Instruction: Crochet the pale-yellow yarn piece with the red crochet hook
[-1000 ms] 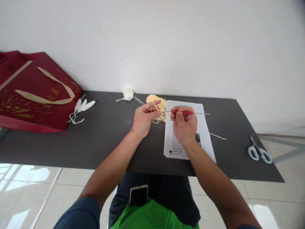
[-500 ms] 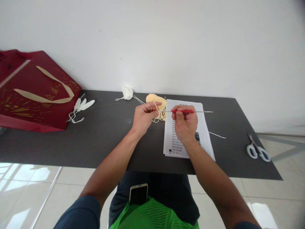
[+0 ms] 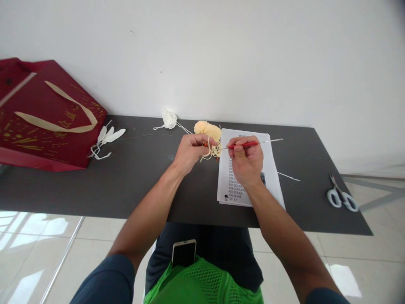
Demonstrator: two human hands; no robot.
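Note:
My left hand (image 3: 189, 153) is closed in a pinch on pale yellow yarn (image 3: 211, 151), a small looped piece held above the dark table (image 3: 142, 177). My right hand (image 3: 246, 160) grips a thin crochet hook (image 3: 249, 144) with a red handle; its metal tip points left into the yarn and its tail sticks out to the right. A ball of the same yellow yarn (image 3: 207, 128) lies just behind my hands. Under my right hand lies a printed sheet of paper (image 3: 249, 185).
A dark red gift bag (image 3: 44, 118) lies at the table's left, with white feather-like pieces (image 3: 109, 137) beside it. A small white yarn tuft (image 3: 169, 119) sits near the wall. White-handled scissors (image 3: 340, 196) lie at the right edge. A phone (image 3: 184, 252) rests on my lap.
The hook has tilted, its tail rising to the right, and its tip has pushed closer into the yarn in my left hand. Both hands have drifted slightly up in view.

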